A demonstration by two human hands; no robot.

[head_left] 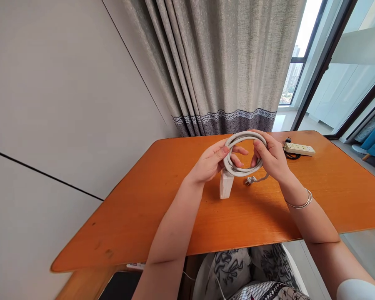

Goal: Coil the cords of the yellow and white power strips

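A coil of thick white cable (241, 141) is held up over the orange table (175, 216). My left hand (210, 161) grips the coil's left side, thumb over the loops. Gripping the right side is my right hand (271, 157), fingers curled round the loops. A white power strip body (226, 184) hangs from the coil and stands on end on the table. The cable's plug (250, 180) dangles just below my right hand. A silver bangle (300, 203) sits on my right wrist.
A second white power strip (299, 148) with a black cord (291, 156) lies at the table's far right. Grey curtains (218, 71) hang behind, with a glass door to the right. A patterned cushion (237, 266) sits below the near table edge.
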